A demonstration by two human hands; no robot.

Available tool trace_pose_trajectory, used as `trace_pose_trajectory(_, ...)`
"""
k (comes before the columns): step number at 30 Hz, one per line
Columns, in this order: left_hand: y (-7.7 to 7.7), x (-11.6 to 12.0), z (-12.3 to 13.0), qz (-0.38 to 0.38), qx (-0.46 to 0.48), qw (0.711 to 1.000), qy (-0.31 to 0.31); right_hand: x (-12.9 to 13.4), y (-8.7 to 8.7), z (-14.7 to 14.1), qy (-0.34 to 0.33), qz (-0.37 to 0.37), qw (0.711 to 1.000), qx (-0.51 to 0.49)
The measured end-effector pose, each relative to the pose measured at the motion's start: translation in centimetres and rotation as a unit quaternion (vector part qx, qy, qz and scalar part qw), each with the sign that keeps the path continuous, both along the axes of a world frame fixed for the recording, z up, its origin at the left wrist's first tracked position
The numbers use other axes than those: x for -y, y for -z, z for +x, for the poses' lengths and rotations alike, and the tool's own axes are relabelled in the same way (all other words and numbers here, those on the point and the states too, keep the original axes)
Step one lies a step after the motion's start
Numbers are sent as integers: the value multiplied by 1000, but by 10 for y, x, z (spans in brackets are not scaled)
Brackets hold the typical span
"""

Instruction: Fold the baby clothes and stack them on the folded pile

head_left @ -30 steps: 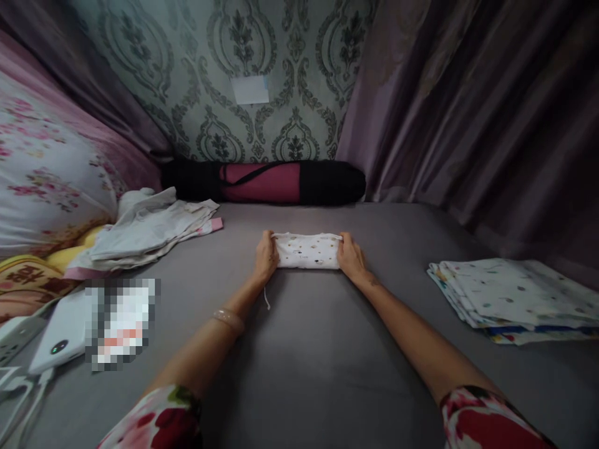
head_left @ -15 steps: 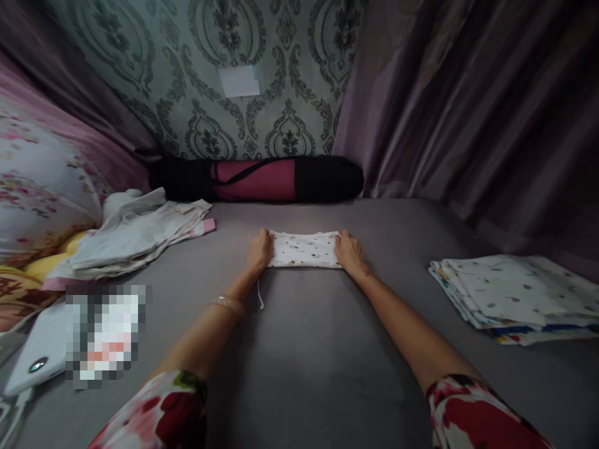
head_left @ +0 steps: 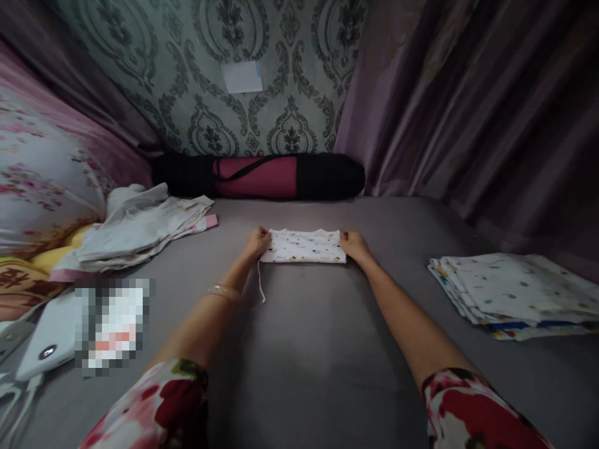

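A small white garment or cloth with a tiny scattered print lies folded into a flat rectangle on the grey sheet. From its left end a thin white drawstring trails toward me. My left hand, with a bangle on the wrist, pinches the upper left edge. At the opposite end my right hand has its fingers closed on the upper right edge. Both lower corners of the cloth show free of the fingers. Its exact kind cannot be made out.
Folded printed cloths are stacked at the right. Pale clothes lie at the left beside a floral pillow. Nearer are a white power bank with a cable and a blurred-out object. A long black-and-maroon bag lies along the wall.
My hands have spread slightly apart and toward the cloth's upper corners. The folded cloth now looks wider and flatter, with its lower corners uncovered. The view has shifted a little.
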State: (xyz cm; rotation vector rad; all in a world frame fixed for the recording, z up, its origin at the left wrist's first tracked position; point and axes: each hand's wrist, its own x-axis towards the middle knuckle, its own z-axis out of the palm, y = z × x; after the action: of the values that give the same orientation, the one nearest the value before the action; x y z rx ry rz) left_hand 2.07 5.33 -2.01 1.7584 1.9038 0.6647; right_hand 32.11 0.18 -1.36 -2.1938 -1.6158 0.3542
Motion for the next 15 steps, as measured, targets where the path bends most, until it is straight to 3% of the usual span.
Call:
trace_pose_trajectory(3,-10,5,-6,12,-2,1000,-18,2,-6,10,-14,-13,1000,-20)
trace_pose_trajectory(5,-15,17,-2,89,-34,995,-10,8,-12,4,-4,27,1000,9)
trace_pose_trajectory(7,-19,34,13,182,-76,979,46,17,-18,-15,-29,99,993,54)
trace_pose_trajectory(10,-20,56,48,221,-116,949,192,29,-20,-56,-185,143,967,101)
trace_pose_trajectory(12,-17,63,66,203,-141,943,224,33,-18,-81,-265,125,948,124)
trace_pose_trajectory(15,-10,61,75,165,-176,944,224,32,-13,-99,-295,81,943,132)
